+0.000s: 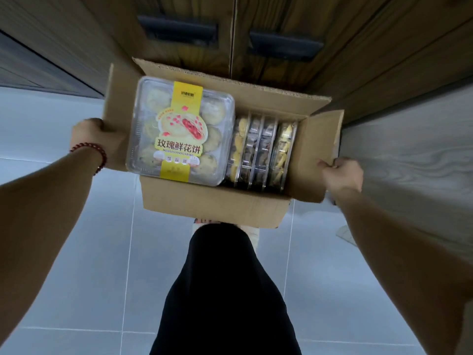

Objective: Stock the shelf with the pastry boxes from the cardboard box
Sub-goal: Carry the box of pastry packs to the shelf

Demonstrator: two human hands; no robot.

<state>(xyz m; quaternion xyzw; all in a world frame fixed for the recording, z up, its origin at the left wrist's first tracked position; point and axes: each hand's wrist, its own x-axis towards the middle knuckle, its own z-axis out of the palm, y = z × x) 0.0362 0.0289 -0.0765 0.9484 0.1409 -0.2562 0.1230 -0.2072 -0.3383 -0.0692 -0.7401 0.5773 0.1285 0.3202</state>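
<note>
An open cardboard box (210,201) is held in front of me above the grey tiled floor. On top of its left side lies a clear plastic pastry box (179,131) with a yellow label and round pastries inside. To its right, several more pastry boxes (261,152) stand on edge inside the carton. My left hand (94,139), with a red bead bracelet on the wrist, grips the carton's left flap. My right hand (341,175) grips the right flap, fingers curled over its edge.
Dark wooden cabinet doors (230,34) with two black handles rise just behind the carton. A pale wood-grain panel (409,160) stands at the right. My leg in black clothing (225,290) is below the carton over the grey floor tiles (76,252).
</note>
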